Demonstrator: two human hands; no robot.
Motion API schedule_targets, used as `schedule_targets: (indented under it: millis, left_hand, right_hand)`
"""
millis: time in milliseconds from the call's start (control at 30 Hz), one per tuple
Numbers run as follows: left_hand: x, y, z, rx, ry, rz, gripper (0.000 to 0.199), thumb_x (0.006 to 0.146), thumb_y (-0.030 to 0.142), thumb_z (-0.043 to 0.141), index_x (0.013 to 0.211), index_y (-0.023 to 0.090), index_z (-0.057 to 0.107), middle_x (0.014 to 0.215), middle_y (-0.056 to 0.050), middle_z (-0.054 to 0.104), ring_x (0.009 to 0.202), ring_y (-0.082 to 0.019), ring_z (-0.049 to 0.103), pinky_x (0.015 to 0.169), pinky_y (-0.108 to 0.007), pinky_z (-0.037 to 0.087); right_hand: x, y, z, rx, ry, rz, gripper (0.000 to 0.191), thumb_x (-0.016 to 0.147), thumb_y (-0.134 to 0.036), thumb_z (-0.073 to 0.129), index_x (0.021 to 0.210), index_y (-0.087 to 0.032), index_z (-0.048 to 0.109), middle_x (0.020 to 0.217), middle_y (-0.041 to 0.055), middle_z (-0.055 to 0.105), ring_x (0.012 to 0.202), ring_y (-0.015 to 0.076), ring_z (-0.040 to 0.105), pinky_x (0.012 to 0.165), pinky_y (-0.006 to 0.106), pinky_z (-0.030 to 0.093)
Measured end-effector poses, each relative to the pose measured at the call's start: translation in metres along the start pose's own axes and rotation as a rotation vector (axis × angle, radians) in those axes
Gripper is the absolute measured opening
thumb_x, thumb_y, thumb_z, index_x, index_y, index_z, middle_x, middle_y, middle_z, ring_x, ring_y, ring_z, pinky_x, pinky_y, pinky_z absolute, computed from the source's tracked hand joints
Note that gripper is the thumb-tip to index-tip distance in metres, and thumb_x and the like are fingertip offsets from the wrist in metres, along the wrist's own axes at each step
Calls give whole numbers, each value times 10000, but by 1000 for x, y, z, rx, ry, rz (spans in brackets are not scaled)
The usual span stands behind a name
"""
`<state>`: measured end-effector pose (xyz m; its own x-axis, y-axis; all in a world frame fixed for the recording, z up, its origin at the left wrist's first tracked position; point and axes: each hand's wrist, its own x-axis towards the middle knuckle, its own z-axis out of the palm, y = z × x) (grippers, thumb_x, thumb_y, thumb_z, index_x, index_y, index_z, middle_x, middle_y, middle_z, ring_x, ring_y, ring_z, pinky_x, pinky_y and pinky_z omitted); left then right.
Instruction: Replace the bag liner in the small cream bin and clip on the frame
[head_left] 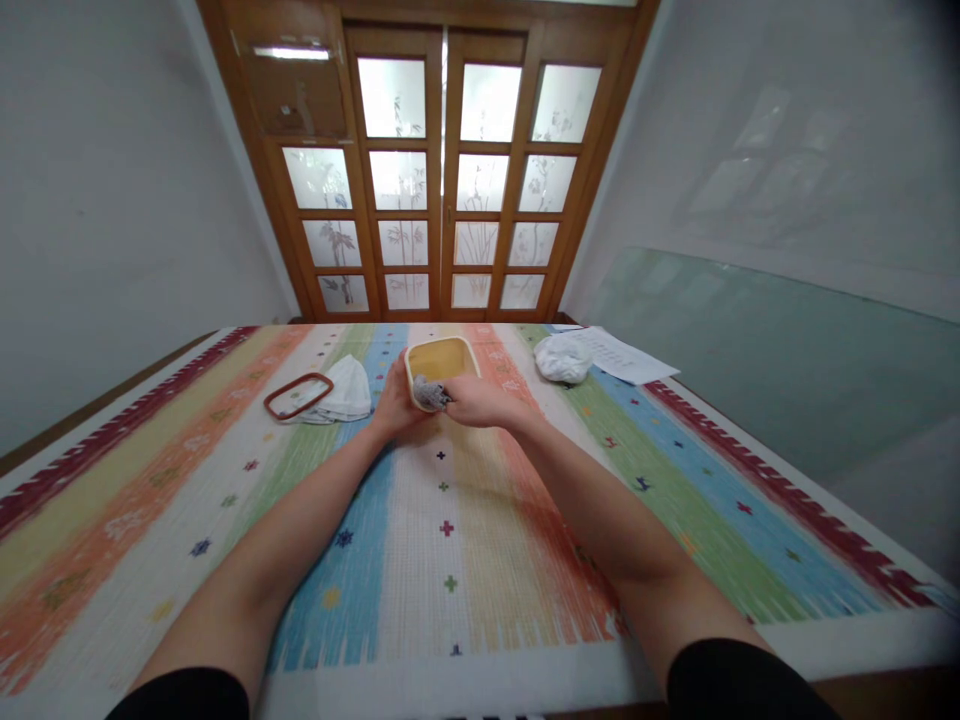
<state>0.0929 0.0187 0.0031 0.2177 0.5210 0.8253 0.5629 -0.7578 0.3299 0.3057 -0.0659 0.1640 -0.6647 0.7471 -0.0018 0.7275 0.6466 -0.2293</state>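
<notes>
The fingers of my right hand (pixel 481 402) are closed on a fuzzy grey bundle (pixel 430 392) at the near rim of the yellow tub (pixel 442 358); my left hand (pixel 399 400) grips the tub's left side. I judge a firm left hold matters most, so pressure from the right won't skid it over the patterned cloth (pixel 420 540). A light, even touch should spare the rim. The tub sits mid-table towards the far edge, between the brown-red frame (pixel 328 382) on the left and a crumpled white bag (pixel 562 360) on the right.
</notes>
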Motion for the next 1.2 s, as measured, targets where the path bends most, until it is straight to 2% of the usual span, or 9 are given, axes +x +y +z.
schedule_targets:
  millis: [200, 300, 467, 567, 667, 800, 967, 1067, 1200]
  left_hand:
    - [-1, 19, 3, -14, -130, 105, 1369, 605, 543, 941, 1654, 223, 122, 1598, -244, 383, 1500, -481, 413, 1236, -688, 368]
    - [2, 37, 2, -34, -190, 180, 1336, 620, 532, 940, 1653, 261, 137, 1581, -215, 398, 1484, -458, 434, 1226, -682, 398]
    - [6, 50, -2, -46, -208, 176, 1306, 631, 519, 944, 1649, 247, 173, 1567, -215, 409, 1477, -455, 439, 1227, -667, 407]
    - [5, 43, 0, -68, -190, 192, 1277, 660, 521, 927, 1651, 239, 171, 1572, -214, 416, 1477, -452, 440, 1229, -675, 399]
    - [2, 30, 4, -84, -167, 184, 1252, 693, 535, 902, 1654, 207, 169, 1601, -236, 393, 1502, -471, 412, 1245, -693, 366]
    - [-1, 16, 9, -117, -123, 113, 1277, 673, 573, 902, 1666, 265, 160, 1653, -207, 342, 1552, -484, 347, 1263, -725, 327]
    - [3, 14, 11, -183, -103, 84, 1355, 638, 600, 919, 1670, 339, 82, 1636, -171, 367, 1521, -452, 404, 1218, -732, 380]
    - [7, 19, 10, -187, -105, 102, 1336, 648, 609, 913, 1665, 307, 101, 1619, -194, 377, 1509, -447, 416, 1203, -716, 400]
    - [8, 31, 7, -116, -149, 170, 1323, 661, 585, 915, 1671, 307, 106, 1613, -200, 374, 1505, -448, 414, 1215, -699, 399]
  right_hand:
    - [16, 13, 26, -79, -199, 113, 322, 914, -206, 578, 1120, -112, 807, 1118, 184, 798, 945, 263, 748, 766, 278, 511]
    - [25, 18, 43, -98, -182, 119, 344, 912, -241, 619, 1172, -106, 801, 1176, 191, 790, 1000, 275, 751, 805, 271, 522]
    - [28, 24, 55, -26, -108, 54, 385, 947, -284, 615, 1257, -105, 756, 1255, 183, 767, 1027, 268, 738, 821, 264, 513]
    - [26, 26, 52, 7, -120, 34, 378, 950, -293, 603, 1247, -113, 753, 1235, 182, 774, 1009, 268, 741, 790, 266, 508]
    - [23, 22, 41, -47, -189, 61, 355, 952, -267, 568, 1177, -83, 772, 1167, 203, 786, 958, 275, 750, 729, 283, 496]
    - [5, 7, 10, -146, -235, 3, 349, 937, -165, 521, 1154, -86, 782, 1169, 197, 784, 1015, 280, 745, 767, 295, 491]
    - [-27, -11, -29, -206, -229, -5, 374, 893, -112, 518, 1152, -128, 788, 1127, 159, 793, 1011, 278, 750, 763, 297, 488]
    - [-27, -9, -29, -264, -227, 62, 358, 889, -137, 532, 1129, -109, 796, 1123, 187, 791, 995, 302, 758, 736, 312, 490]
    - [-5, 2, -3, -236, -297, 133, 366, 902, -182, 570, 1178, -85, 789, 1182, 214, 780, 1032, 317, 757, 774, 315, 512]
